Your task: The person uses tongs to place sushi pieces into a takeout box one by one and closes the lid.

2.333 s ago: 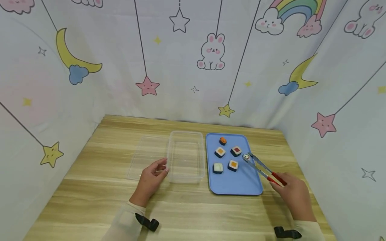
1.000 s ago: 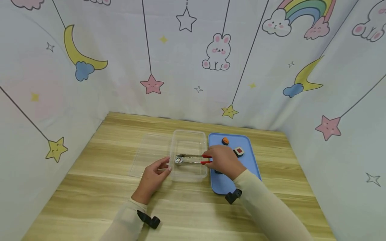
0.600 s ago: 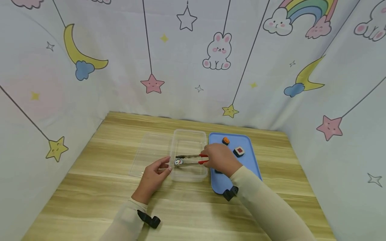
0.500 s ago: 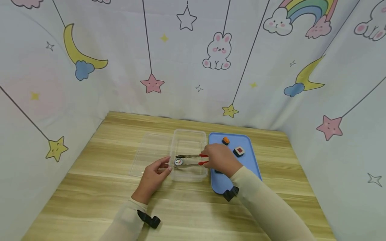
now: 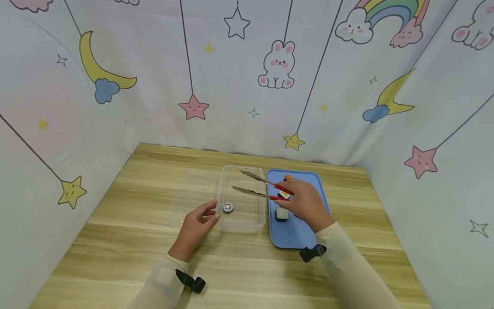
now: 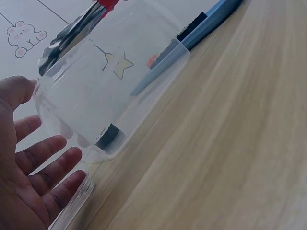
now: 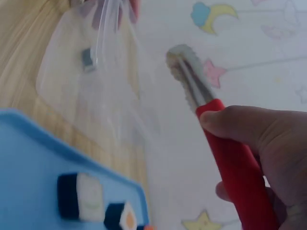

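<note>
My right hand (image 5: 302,201) grips the red handles of metal tongs (image 7: 235,163). The tongs' arms stand spread with nothing between them, above the clear plastic box (image 5: 243,229). A round sushi piece (image 5: 228,207) with a dark rim lies inside the box by its left wall. At that wall rests my left hand (image 5: 197,227), thumb by the rim and fingers loosely extended along the outside in the left wrist view. Under my right hand, the blue tray (image 5: 287,240) holds a pale-topped sushi piece (image 5: 282,214), an orange-centred sushi roll (image 7: 124,218) and others partly hidden.
A clear flat lid (image 5: 189,193) lies on the wooden table (image 5: 239,270), left of the box. Behind the table hangs a white patterned curtain (image 5: 231,128), with more curtain along both sides.
The tongs carried the round sushi from the tray into the box and let it go. My right hand then lifted back toward the tray, tongs spread. My left hand stayed at the box.
</note>
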Available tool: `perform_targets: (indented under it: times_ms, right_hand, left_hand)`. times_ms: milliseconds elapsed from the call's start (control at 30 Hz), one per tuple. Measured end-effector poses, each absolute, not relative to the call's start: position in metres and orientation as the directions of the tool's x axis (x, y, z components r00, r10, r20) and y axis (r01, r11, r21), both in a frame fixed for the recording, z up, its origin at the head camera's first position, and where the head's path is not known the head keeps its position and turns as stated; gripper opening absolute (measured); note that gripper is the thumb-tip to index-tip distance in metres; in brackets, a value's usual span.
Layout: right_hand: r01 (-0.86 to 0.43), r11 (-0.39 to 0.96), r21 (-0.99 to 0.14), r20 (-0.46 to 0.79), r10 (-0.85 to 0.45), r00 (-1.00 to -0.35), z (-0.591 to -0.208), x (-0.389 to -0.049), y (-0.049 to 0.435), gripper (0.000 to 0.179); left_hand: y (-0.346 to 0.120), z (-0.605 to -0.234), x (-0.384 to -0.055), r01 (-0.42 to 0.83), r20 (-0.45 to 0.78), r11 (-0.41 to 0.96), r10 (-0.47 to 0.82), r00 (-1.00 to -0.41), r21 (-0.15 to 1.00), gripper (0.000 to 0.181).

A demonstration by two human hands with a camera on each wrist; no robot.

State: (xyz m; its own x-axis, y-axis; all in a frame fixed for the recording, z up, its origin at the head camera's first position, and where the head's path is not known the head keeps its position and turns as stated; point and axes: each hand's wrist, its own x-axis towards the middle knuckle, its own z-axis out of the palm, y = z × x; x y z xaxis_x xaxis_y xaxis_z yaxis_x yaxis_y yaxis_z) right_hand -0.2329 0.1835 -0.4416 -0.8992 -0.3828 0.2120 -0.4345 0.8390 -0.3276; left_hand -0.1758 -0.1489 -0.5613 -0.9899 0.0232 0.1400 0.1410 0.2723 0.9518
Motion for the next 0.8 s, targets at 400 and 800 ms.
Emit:
perform_targets:
  times_ms: [400,800]
  right_hand:
    - [-0.128,0.920,-0.371,0.200,-0.055,-0.978,-0.476,-0.239,0.265,0.052]
    - [-0.061,0.944,-0.324,0.132,-0.019,-0.991,-0.495,-0.248,0.285,0.050]
  left_hand:
    - [-0.151,-0.564,-0.177,0.148,0.146,0.251,0.026,-0.989,0.957,0.047]
    - [-0.152,-0.564,-0.177,0.134,0.131,0.252,0.028,-0.991,0.958,0.048]
